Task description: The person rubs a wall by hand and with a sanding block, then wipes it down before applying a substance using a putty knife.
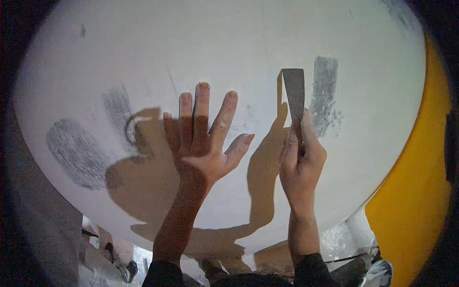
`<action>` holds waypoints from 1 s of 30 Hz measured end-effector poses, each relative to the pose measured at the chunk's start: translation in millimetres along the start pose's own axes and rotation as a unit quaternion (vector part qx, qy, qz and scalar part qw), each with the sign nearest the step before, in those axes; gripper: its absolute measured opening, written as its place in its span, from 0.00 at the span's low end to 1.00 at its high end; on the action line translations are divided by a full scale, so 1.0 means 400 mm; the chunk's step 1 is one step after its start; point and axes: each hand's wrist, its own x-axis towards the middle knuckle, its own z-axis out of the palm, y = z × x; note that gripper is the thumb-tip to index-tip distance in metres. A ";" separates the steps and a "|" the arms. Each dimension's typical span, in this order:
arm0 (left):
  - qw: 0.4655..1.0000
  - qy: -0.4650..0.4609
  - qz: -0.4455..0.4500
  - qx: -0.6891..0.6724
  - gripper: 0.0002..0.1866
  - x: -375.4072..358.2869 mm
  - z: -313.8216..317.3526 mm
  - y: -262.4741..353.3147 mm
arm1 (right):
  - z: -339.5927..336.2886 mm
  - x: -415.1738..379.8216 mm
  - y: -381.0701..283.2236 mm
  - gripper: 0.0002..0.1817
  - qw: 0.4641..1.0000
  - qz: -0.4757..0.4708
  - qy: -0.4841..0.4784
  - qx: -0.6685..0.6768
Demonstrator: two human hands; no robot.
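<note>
Pointing upward, a scraper (295,88) was held in the right grip (304,165); near the wide left grip (197,155), only patches (76,150) were greyed.

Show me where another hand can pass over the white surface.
Free: the gap between the left hand and scraper, and the wide stretch above both. Crowded: around the right hand and scraper, close beside a grey patch.
</note>
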 end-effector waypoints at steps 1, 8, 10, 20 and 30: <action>1.000 -0.005 0.000 -0.004 0.38 0.003 0.000 0.001 | 0.009 -0.004 0.003 0.22 1.000 0.000 -0.005 0.000; 1.000 0.020 -0.003 -0.022 0.37 0.012 -0.005 0.000 | 0.034 -0.025 -0.009 0.21 0.999 0.043 0.003 0.001; 0.999 0.015 -0.007 -0.043 0.37 0.011 -0.003 0.003 | 0.039 -0.032 -0.007 0.21 0.999 0.053 0.006 0.011; 0.999 0.006 -0.010 -0.039 0.38 0.008 0.005 0.003 | -0.004 -0.053 0.037 0.22 0.999 0.025 -0.033 -0.024; 0.999 -0.038 -0.001 -0.030 0.42 0.008 -0.005 0.005 | -0.111 0.023 0.067 0.19 0.954 -0.186 -0.141 -0.188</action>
